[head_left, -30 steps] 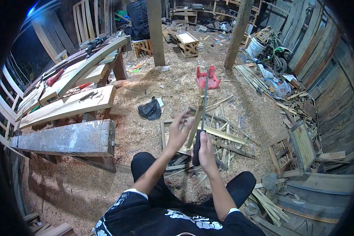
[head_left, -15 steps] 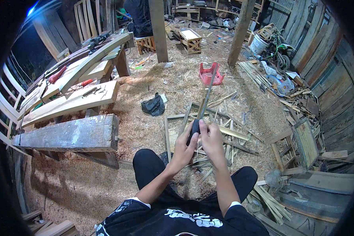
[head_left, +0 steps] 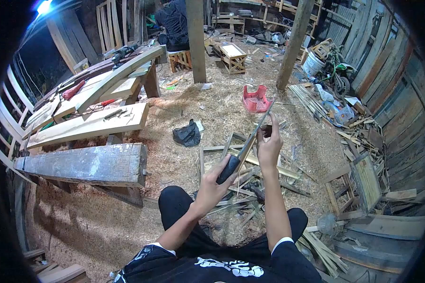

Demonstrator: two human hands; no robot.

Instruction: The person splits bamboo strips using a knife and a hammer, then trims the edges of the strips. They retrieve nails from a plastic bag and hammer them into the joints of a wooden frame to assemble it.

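My left hand (head_left: 212,186) is wrapped round the thick black handle of a long knife (head_left: 253,137). Its narrow grey blade slants up and away to the right, over the wood scraps. Farther along the blade, my right hand (head_left: 270,145) has its fingers curled in a pinch against it; the exact contact is partly hidden. Under the knife lies a loose pile of thin wood strips (head_left: 288,173) on the sawdust floor, between and beyond my knees.
A red plastic stool (head_left: 256,100) stands beyond the blade tip. A black plastic bag (head_left: 187,134) lies left of the pile. On the left, a workbench carries planks (head_left: 87,125) and tools. Two posts (head_left: 295,45) rise ahead. Another person (head_left: 174,26) sits at the back.
My right hand has left the handle and moved up along the blade. The knife has tilted to the right, its handle lower and nearer to me in my left hand.
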